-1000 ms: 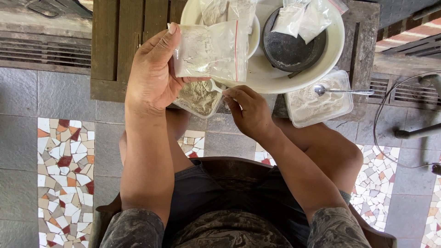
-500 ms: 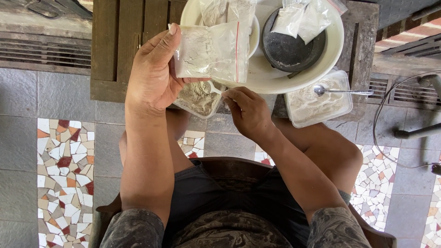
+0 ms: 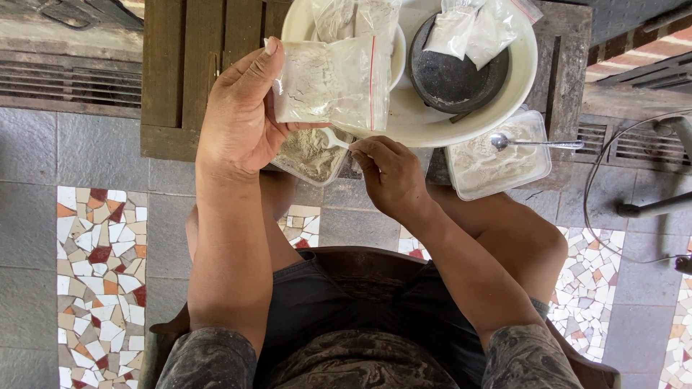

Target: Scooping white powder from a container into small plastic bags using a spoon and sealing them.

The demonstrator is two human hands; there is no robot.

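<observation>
Barely anything has shifted since the earlier frames: both hands sit in about the same spots, with the right hand [image 3: 393, 176] maybe a touch closer to the bag. That right hand is curled tight, fingertips pinching the handle of a small white spoon [image 3: 333, 140], whose bowl dips into a clear plastic tub of greyish powder [image 3: 311, 153]. Over on the other side, the left hand [image 3: 238, 115] is closed around a clear zip bag of white powder [image 3: 333, 83] with a red seal strip, holding it upright just above that tub, thumb pressed along the bag's edge.

Behind the bag sits a big cream-coloured bowl [image 3: 432, 126] on a dark wooden table [image 3: 180, 72]. Inside it are a smaller white bowl [image 3: 395, 54] with more filled bags, plus a dark stone mortar [image 3: 450, 79] with two more powder bags [image 3: 476, 29] leaning on its rim. Just right of the big bowl is a second clear tub of powder [image 3: 497, 155] with a metal spoon [image 3: 537, 143] lying across it. Underneath everything is grey tile with mosaic patches [image 3: 97, 266].
</observation>
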